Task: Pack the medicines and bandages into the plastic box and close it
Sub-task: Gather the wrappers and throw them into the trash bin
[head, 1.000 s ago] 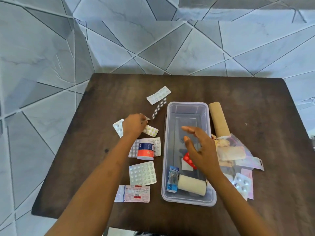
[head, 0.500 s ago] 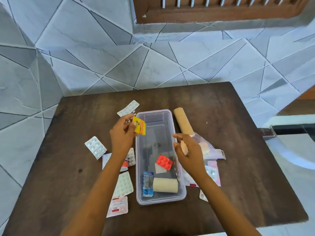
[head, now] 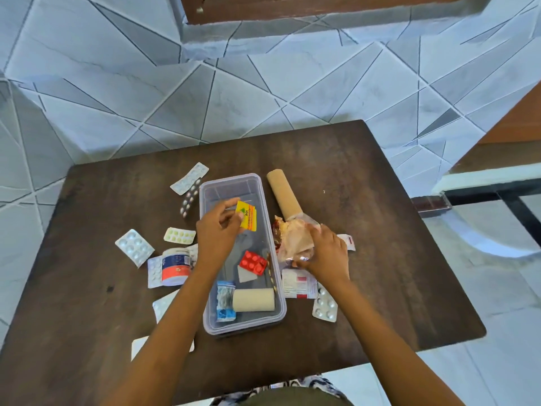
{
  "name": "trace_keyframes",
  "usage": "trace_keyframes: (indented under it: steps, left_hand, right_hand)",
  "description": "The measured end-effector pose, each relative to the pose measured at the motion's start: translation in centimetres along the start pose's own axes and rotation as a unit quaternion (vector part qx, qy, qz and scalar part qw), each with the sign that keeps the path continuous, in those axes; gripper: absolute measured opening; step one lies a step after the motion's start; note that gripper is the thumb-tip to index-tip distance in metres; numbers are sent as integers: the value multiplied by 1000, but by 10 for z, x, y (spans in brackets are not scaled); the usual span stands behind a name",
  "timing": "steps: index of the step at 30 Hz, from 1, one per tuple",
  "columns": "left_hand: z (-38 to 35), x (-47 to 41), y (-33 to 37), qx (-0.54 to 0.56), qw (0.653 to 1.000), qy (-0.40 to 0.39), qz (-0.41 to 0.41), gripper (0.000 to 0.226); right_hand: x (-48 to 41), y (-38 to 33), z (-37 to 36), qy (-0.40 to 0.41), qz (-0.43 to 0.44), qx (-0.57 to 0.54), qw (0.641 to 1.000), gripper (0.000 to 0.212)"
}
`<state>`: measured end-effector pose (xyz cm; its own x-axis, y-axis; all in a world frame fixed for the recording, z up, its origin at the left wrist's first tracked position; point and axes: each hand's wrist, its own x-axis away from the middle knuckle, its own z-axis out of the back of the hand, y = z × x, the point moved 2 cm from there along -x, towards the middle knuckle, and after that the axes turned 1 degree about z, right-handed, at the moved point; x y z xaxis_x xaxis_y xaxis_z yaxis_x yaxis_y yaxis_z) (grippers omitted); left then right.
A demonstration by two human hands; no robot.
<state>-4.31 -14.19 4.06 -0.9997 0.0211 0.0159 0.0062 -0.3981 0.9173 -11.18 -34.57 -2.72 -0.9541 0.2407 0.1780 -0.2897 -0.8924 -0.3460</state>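
Observation:
A clear plastic box (head: 265, 189) stands open in the middle of the dark wooden table (head: 366, 230). Inside lie a red blister pack (head: 253, 262), a tan bandage roll (head: 254, 300) and a blue-white sachet (head: 224, 301). Over the box's far half, my left hand (head: 218, 230) holds a yellow medicine packet (head: 247, 215). Just right of the box, my right hand (head: 328, 254) grips a clear plastic bag of bandages (head: 292, 238). A long tan bandage roll (head: 283, 192) lies beside the box's far right corner.
Left of the box lie several blister strips (head: 190, 177) (head: 134, 247) (head: 179, 235) and a small jar (head: 175, 266). A blister pack (head: 324, 306) and a printed strip (head: 297, 284) lie right of the box. A tiled wall stands behind the table.
My left hand picked up the yellow packet from the table's left side and carried it over the box. My right hand moved out of the box and took hold of the plastic bag.

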Motion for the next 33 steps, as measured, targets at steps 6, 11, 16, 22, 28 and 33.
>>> trace_keyframes:
  steps: [6,11,16,22,28,33]
  left_hand:
    - [5,6,-2,2,1000,21,9,29]
    - [5,10,2,2,999,40,11,29]
    - [4,15,10,22,998,54,13,30]
    - [2,30,31,43,997,56,12,38]
    - [-2,59,52,49,999,19,-9,31]
    - [-18,90,68,64,998,-13,-16,31]
  right_hand:
    - [10,3,10,51,11,-56,997,46]
    - [21,9,29,93,8,-86,992,30]
    - [20,4,52,166,62,-212,961,17]
    - [13,-16,82,99,87,-358,924,36]
    - [30,-12,87,87,51,-461,882,36]
    - [73,1,102,96,21,-524,846,30]
